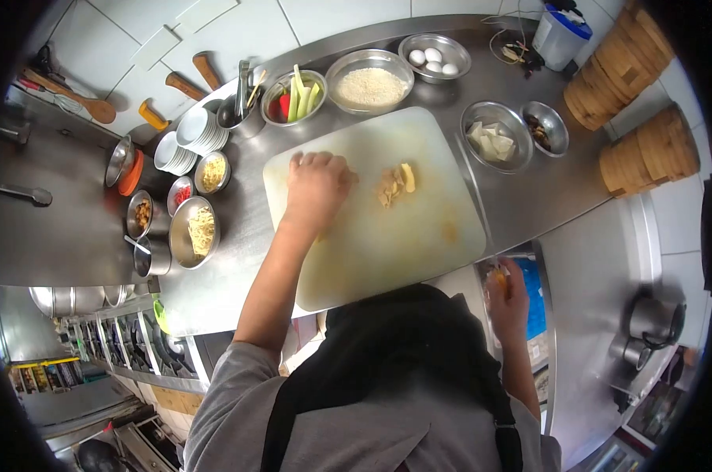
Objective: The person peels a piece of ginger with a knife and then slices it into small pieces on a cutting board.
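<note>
At one cutting board (395, 259) — two hands (319, 187) sit apart.

The cutting board (391, 252) looks smooth plastic, the counter (529, 189) glossy metal.

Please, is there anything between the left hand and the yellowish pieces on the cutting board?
Nothing visible stands between the left hand and the yellowish pieces; only the bare surface of the cutting board shows there.

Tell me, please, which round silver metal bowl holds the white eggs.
The round silver metal bowl immediately right of the wide silver metal bowl of pale grains; only it shows white eggs.
</note>
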{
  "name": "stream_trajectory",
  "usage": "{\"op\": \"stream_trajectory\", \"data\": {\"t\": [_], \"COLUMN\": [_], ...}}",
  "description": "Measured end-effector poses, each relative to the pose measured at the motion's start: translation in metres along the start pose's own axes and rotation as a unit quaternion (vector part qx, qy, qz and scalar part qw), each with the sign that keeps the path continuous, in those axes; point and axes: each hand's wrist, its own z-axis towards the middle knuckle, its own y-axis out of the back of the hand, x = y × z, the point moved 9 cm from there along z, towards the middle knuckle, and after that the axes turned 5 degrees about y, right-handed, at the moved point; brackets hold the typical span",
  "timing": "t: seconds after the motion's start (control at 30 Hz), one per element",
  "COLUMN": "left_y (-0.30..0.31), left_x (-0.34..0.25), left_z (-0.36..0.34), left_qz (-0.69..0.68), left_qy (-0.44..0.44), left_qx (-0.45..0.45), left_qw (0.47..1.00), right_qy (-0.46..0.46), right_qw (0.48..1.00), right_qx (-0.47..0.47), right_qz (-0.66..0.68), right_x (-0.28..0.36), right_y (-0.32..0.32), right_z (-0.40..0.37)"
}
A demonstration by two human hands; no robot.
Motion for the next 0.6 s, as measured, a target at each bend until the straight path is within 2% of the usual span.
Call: {"op": "stream_trajectory", "data": {"t": [0.03, 0.07, 0.1, 0.13, 0.17, 0.2, 0.27, 0.3, 0.33, 0.43, 0.5, 0.6], "left_y": [-0.003, -0.009, -0.017, -0.024, -0.031, -0.033, -0.049, -0.053, -0.051, -0.057, -0.062, -0.068], "left_x": [-0.005, -0.008, -0.004, -0.003, -0.014, -0.019, -0.022, -0.025, -0.030, -0.033, -0.028, -0.022], "left_z": [-0.002, -0.006, -0.014, -0.023, -0.033, -0.041, -0.055, -0.061, -0.064, -0.071, -0.069, -0.074], "left_qz": [-0.064, -0.065, -0.279, -0.479, -0.628, -0.629, -0.737, -0.761, -0.761, -0.773, -0.737, -0.753], "left_qy": [0.018, 0.014, 0.052, 0.089, 0.089, 0.087, 0.149, 0.175, 0.177, 0.194, 0.143, 0.171], "left_qx": [0.066, 0.067, 0.073, 0.078, 0.105, 0.108, 0.133, 0.128, 0.128, 0.131, 0.117, 0.129], "left_qw": [0.996, 0.996, 0.956, 0.870, 0.766, 0.765, 0.646, 0.611, 0.611, 0.590, 0.650, 0.622], "right_qy": [0.000, 0.008, 0.015, 0.011, 0.002, -0.006, -0.001, 0.036, 0.073, 0.038, 0.059, 0.116], "right_qw": [1.000, 1.000, 1.000, 1.000, 0.999, 0.996, 0.996, 0.995, 0.992, 0.993, 0.993, 0.989], "right_qx": [-0.004, 0.007, 0.020, 0.016, 0.049, 0.082, 0.089, 0.093, 0.098, 0.113, 0.104, 0.093], "right_qz": [-0.001, 0.008, 0.017, 0.017, 0.024, 0.031, -0.001, -0.004, -0.006, -0.014, -0.014, -0.018], "right_x": [0.004, 0.010, 0.016, 0.024, 0.035, 0.042, 0.052, 0.064, 0.074, 0.068, 0.069, 0.077], "right_y": [0.001, -0.001, -0.004, -0.003, -0.008, -0.014, -0.015, -0.016, -0.017, -0.023, -0.023, -0.021], "right_z": [0.000, -0.001, -0.003, -0.005, -0.005, -0.006, -0.006, -0.006, -0.007, -0.005, -0.005, -0.004]}}
